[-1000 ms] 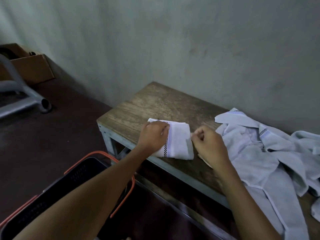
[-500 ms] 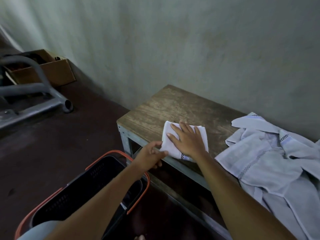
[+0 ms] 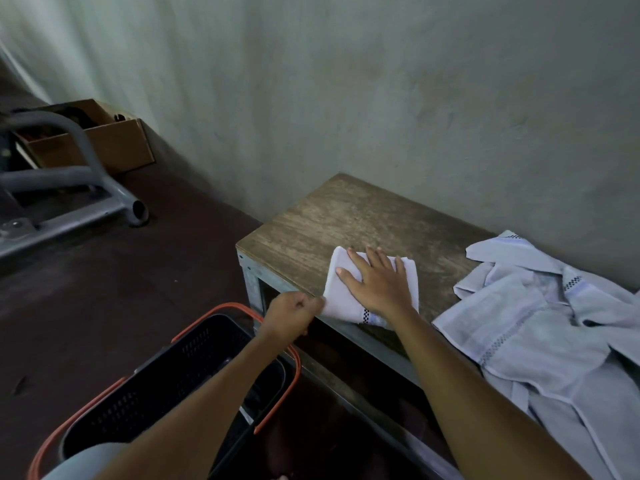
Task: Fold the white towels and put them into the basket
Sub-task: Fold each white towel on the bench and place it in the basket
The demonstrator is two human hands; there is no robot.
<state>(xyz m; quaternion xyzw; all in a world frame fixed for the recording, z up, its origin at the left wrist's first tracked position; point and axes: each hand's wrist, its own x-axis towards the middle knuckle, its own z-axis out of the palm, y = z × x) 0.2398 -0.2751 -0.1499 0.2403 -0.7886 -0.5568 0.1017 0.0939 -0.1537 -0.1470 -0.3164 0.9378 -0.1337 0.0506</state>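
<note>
Here's the danger: the folded towel [image 3: 341,301] sits right at the front-left corner of the wooden bench [image 3: 346,216], its near edge hanging just over the lip. If it gets dragged off by one corner, I'd say the layers fan out and the fold is lost before it reaches the basket [image 3: 194,344]. The black basket with orange handles stands on the floor just below and to the left of that corner, so the drop is short. A floppy bundle could catch a handle or land half over the rim. A sideways tug might also slide the towel out from under the palm and skew it.

Now the hands. The right hand [image 3: 379,285] lies flat on top of the towel, fingers straight and spread, pressing it to the wood, grasping nothing. The left hand [image 3: 289,317] is at the bench edge above the basket, fingers curled, pinching the towel's near-left corner. The heap of unfolded towels [image 3: 536,323] waits on the bench to the right, close to the right forearm.
</note>
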